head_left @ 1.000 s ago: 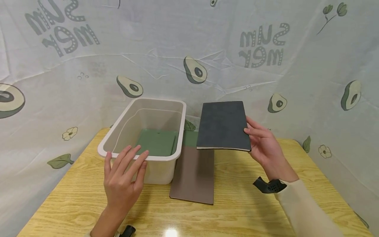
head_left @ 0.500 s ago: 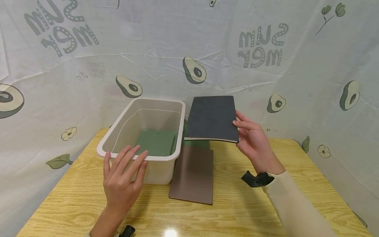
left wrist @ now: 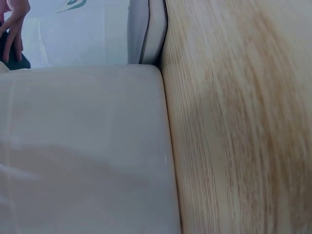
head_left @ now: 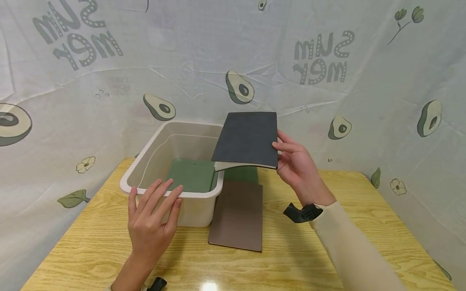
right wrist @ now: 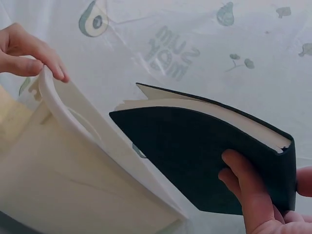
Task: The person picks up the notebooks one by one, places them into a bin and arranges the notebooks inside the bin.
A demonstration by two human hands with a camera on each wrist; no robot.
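Note:
My right hand (head_left: 296, 167) grips a dark notebook (head_left: 249, 135) by its right edge, thumb on top of the cover and fingers underneath. The notebook is raised, its left edge above the right rim of a beige plastic bin (head_left: 198, 212). In the right wrist view its cover (right wrist: 195, 151) bends and the pages part slightly at the far end. My left hand (head_left: 151, 226) holds the bin's near rim, fingers over the edge and thumb against the outer wall. A flat green notebook (head_left: 191, 173) lies inside the bin.
A brown notebook (head_left: 238, 218) lies on the wooden table (head_left: 291, 258), along the bin's right side. Behind it shows a green one (head_left: 242, 173), partly covered. A white cloth (head_left: 189, 40) printed with avocados hangs behind and around the table.
My right hand has carried the dark notebook leftward and slightly up, from beside the bin to over its right rim. The left hand stays on the near rim.

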